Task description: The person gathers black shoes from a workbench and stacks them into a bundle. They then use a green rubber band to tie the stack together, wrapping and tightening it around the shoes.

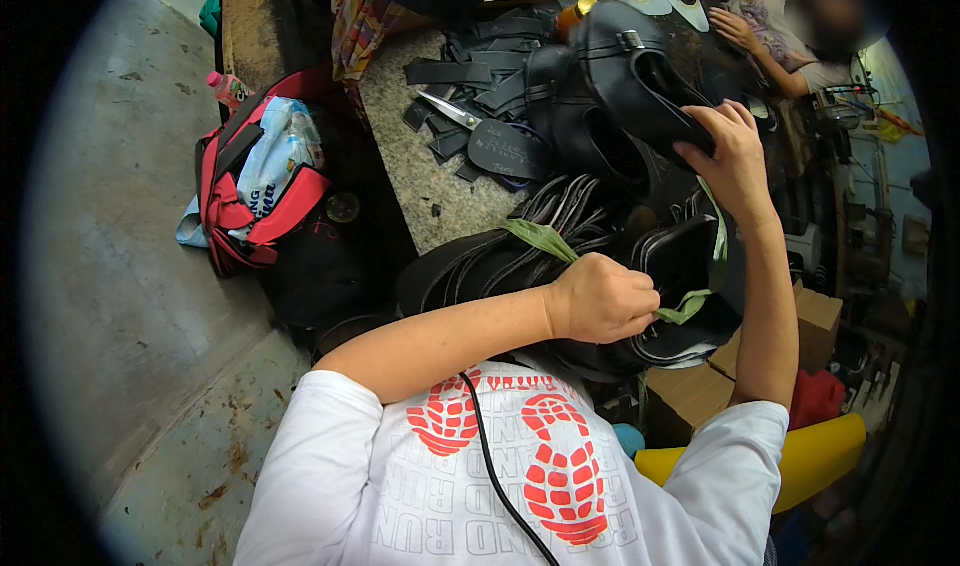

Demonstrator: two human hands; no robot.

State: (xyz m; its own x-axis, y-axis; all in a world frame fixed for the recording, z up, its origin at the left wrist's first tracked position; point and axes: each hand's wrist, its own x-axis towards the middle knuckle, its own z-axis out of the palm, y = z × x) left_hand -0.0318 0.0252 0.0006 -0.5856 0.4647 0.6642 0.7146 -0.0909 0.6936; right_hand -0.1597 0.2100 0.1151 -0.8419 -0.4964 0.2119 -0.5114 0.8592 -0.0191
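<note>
My left hand (600, 298) is closed on a green strip (545, 238) that loops around a bundle of black shoe soles (520, 256) lying in front of me. Part of the strip also shows by my right wrist. My right hand (732, 156) reaches further out and grips the edge of a black sandal (630, 66) with a metal buckle, lifted above the granite worktop (410, 156). More black soles lie stacked under my left hand.
Scissors (450, 109) and several black leather straps lie on the worktop. A red bag (250, 176) with a plastic packet and a bottle sits on the concrete floor at left. Another person's hand (735, 28) rests at the far side. Cardboard boxes (815, 321) stand at right.
</note>
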